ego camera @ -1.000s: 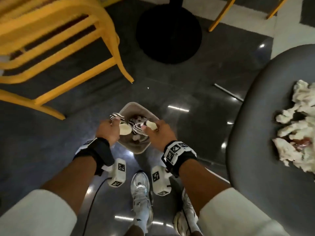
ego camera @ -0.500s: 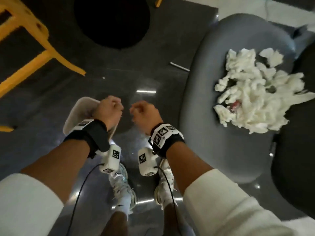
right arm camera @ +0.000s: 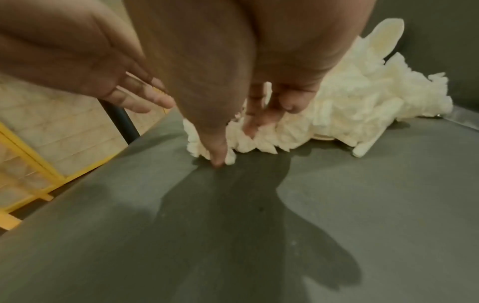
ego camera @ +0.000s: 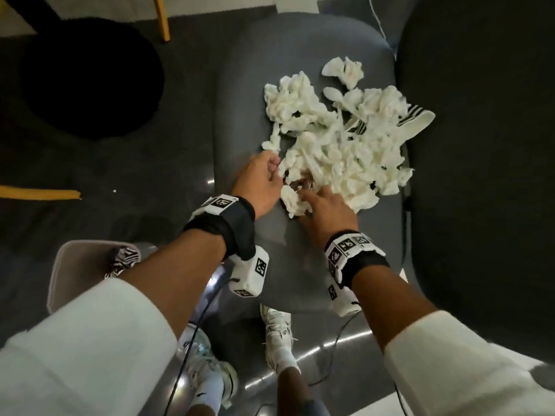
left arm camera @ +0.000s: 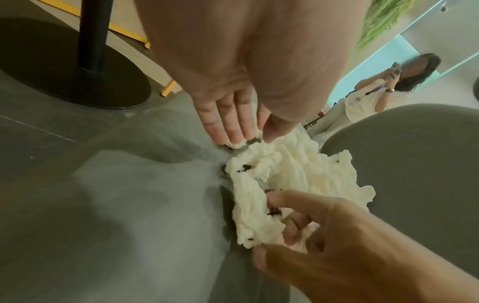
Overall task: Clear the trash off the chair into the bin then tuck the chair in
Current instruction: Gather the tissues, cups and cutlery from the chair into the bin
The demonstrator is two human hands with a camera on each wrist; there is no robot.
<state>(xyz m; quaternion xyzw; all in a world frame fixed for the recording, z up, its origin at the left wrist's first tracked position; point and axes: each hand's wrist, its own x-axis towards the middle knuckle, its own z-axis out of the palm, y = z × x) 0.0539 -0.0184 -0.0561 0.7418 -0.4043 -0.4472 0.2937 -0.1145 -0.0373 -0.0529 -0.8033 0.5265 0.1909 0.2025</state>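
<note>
A heap of crumpled white tissue (ego camera: 339, 145) lies on the grey chair seat (ego camera: 240, 94), with a striped paper cup (ego camera: 417, 115) at its far right edge. My left hand (ego camera: 274, 169) touches the heap's near left edge with straight fingers (left arm camera: 230, 123). My right hand (ego camera: 301, 199) is at the near edge. Its thumb and curled fingers (left arm camera: 293, 229) close round a wad of tissue (left arm camera: 254, 215). The pale bin (ego camera: 60, 265) stands on the floor at lower left with striped trash (ego camera: 124, 259) in it, partly hidden by my left arm.
The dark chair back (ego camera: 480, 145) rises on the right. A black round table base (ego camera: 84, 79) sits on the floor at upper left, with yellow chair legs (ego camera: 39, 193) nearby. My feet (ego camera: 279, 328) stand between bin and chair. A person (left arm camera: 376, 96) stands beyond.
Both hands left the bin, where they dropped striped cups, and swung right to the chair. They went from closed fists to reaching into the tissue heap.
</note>
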